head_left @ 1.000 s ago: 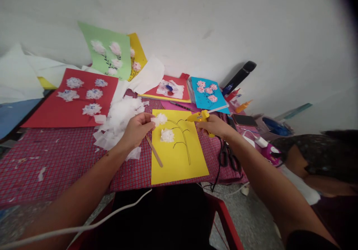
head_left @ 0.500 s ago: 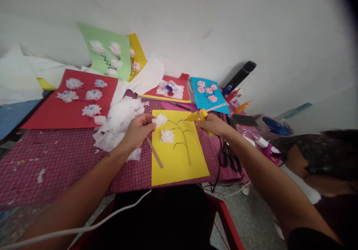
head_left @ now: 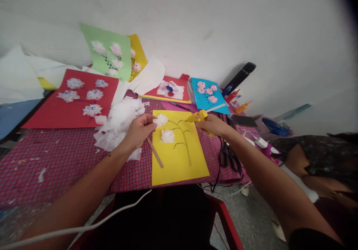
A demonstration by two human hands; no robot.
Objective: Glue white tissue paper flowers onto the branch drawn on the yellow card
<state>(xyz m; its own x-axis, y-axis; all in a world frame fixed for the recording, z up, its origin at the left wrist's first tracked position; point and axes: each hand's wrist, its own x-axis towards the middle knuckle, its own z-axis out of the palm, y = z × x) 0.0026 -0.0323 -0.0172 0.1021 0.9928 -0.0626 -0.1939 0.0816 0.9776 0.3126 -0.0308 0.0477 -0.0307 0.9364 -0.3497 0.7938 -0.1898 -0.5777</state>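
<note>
My right hand (head_left: 212, 125) grips a yellow glue gun (head_left: 198, 116), its nozzle at the tip of an upper branch drawn on the yellow paper (head_left: 179, 173). A small light glows on the gun's side. Between the thumb and fingers of my left hand (head_left: 141, 130) is a white tissue paper flower (head_left: 161, 120), over the sheet's upper left corner. Another white tissue flower (head_left: 167, 136) lies just below it on the paper. A flat wooden stick (head_left: 155, 153) rests aslant across the sheet's left edge.
Left of the sheet is a heap of white tissue pieces (head_left: 123, 112). Finished flower pictures on red (head_left: 50, 110), green (head_left: 96, 34) and blue paper (head_left: 200, 101) stand or lie behind. Black scissors (head_left: 229, 158) and a cord are at right. Another person (head_left: 304, 160) is at far right.
Both hands stay nearly still, with the flower and glue gun in the same places. The camera view has shifted very slightly, and the person at right has moved a little.
</note>
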